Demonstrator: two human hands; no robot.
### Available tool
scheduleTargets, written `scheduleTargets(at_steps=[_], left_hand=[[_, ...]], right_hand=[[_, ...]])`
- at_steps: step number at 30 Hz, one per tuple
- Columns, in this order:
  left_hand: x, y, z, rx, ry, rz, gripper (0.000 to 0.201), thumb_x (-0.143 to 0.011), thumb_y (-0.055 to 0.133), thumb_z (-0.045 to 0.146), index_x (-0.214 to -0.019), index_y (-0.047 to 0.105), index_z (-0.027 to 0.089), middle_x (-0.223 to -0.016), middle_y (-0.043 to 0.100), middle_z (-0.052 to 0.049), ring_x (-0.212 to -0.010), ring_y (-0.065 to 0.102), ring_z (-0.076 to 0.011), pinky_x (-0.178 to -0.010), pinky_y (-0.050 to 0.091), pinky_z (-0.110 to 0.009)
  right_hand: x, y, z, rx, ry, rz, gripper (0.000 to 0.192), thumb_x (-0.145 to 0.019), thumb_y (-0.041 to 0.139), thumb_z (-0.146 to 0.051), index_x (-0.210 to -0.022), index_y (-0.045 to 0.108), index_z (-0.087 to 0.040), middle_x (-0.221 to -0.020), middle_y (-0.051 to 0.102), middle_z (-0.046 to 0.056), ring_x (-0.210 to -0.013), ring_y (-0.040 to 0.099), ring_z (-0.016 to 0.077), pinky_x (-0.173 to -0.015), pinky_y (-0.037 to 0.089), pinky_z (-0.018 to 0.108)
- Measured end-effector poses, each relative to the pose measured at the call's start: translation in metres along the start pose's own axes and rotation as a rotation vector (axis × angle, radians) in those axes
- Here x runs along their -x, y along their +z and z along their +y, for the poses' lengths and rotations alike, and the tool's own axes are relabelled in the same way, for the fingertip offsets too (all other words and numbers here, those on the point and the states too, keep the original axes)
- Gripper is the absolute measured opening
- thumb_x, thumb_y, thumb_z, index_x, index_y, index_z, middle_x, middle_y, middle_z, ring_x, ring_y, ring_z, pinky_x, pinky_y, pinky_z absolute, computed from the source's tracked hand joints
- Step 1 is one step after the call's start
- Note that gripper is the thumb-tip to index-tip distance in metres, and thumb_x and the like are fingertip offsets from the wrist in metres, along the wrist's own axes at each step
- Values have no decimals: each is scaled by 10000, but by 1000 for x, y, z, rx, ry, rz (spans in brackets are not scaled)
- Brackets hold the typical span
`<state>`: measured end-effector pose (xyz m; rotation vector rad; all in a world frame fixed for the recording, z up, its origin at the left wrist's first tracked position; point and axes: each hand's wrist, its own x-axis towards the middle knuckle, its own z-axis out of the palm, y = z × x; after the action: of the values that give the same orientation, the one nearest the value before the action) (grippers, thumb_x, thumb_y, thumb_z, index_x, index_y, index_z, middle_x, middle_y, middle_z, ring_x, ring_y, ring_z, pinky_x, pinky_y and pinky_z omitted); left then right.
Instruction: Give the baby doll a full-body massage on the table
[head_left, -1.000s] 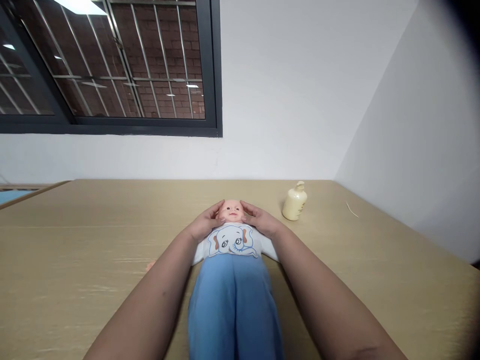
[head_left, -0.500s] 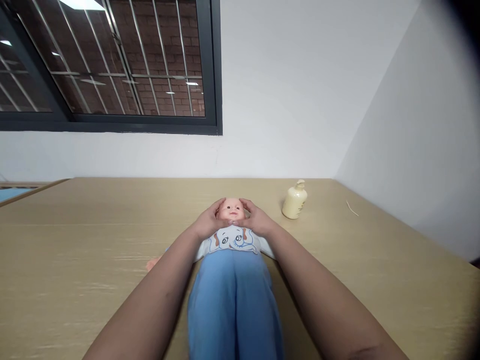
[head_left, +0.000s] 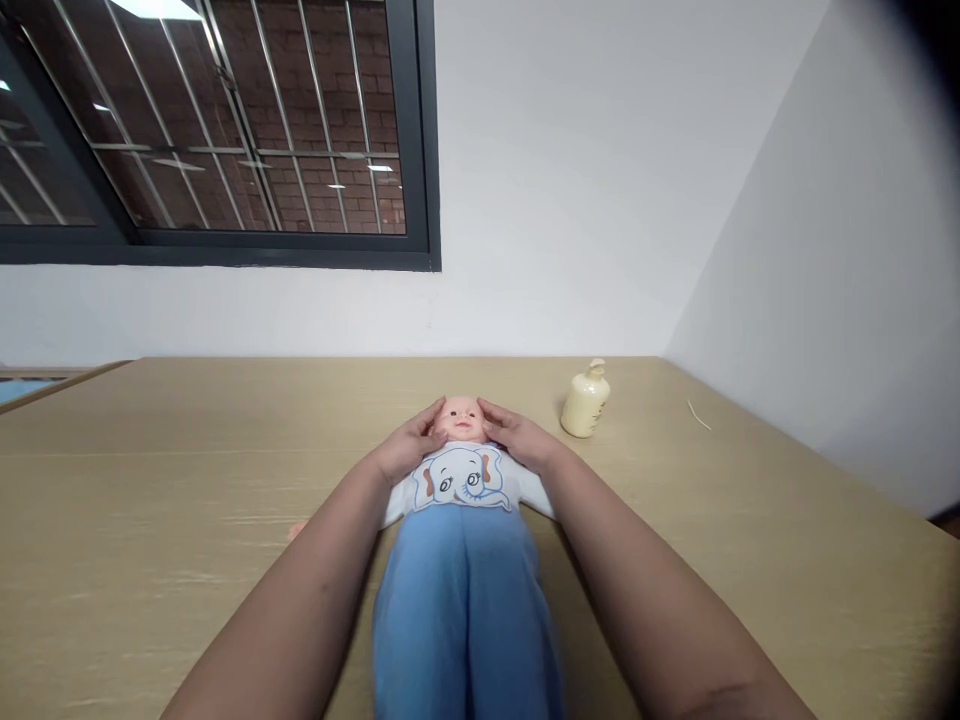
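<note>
Both hands cup the head of a baby doll (head_left: 459,470): the left hand (head_left: 406,449) lies against the near-left side of the head with its fingers curved up toward the crown, and the right hand (head_left: 519,438) mirrors it on the other side, fingertips touching the top of the head beside the brow. Each grip is spread and lightly curved, pressed flat to the doll's cheeks and temples and not pinched shut; the face shows between the two hands. The doll lies on its back on the counter (head_left: 150,500), head pointing away toward the wall and legs running toward the camera between the person's forearms. It wears a white shirt with a blue elephant printed on the chest and light blue trousers that fill the lower middle of the view. One small doll hand pokes out just left of the left forearm. To the right of the doll's head, apart from it, a cream pump bottle (head_left: 585,401) stands upright on the counter. Farther right, near the side wall, lies a thin pale sliver (head_left: 699,416). A barred dark-framed window (head_left: 217,130) sits in the far wall above.
</note>
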<state>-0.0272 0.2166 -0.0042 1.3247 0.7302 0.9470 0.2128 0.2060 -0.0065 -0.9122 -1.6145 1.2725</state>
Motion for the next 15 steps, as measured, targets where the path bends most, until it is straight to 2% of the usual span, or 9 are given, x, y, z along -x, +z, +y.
scheduleTargets(at_steps=[3, 6, 8, 11, 15], left_hand=[[-2, 1, 0, 2, -15, 39, 930, -752, 783, 536, -1527, 365, 234, -1584, 342, -126, -1414, 394, -329, -1151, 351, -436], [-1, 7, 5, -118, -2, 18, 1000, -732, 815, 488, -1551, 303, 231, -1567, 373, -131, -1396, 412, -355, -1133, 368, -466], [0, 10, 9, -231, 12, 46, 1073, -678, 862, 449, -1556, 290, 222, -1558, 390, -133, -1392, 412, -372, -1134, 362, -475], [1, 12, 10, -300, 33, 92, 1089, -633, 884, 438, -1543, 331, 212, -1546, 410, -138, -1389, 410, -382, -1134, 358, -473], [0, 6, 7, -271, 84, 68, 1035, -613, 893, 418, -1506, 411, 219, -1496, 483, -138, -1373, 427, -396, -1127, 355, -504]], right_hand=[[-1, 2, 2, 21, 10, 57, 722, -844, 663, -603, -1449, 466, -260, -1516, 453, 61, -1398, 422, 266, -1170, 334, 455], [0, 9, -3, 124, 3, 88, 851, -747, 791, -542, -1457, 434, -237, -1518, 442, 101, -1400, 413, 293, -1167, 340, 462], [1, 15, -8, 160, 8, 109, 946, -672, 858, -499, -1458, 411, -221, -1511, 443, 124, -1391, 422, 310, -1158, 358, 466], [2, 20, -12, 168, -5, 113, 959, -650, 874, -476, -1446, 409, -213, -1508, 441, 136, -1381, 436, 315, -1148, 379, 461], [2, 20, -13, 192, -25, 100, 914, -673, 864, -442, -1440, 422, -211, -1508, 442, 140, -1385, 432, 321, -1144, 383, 471]])
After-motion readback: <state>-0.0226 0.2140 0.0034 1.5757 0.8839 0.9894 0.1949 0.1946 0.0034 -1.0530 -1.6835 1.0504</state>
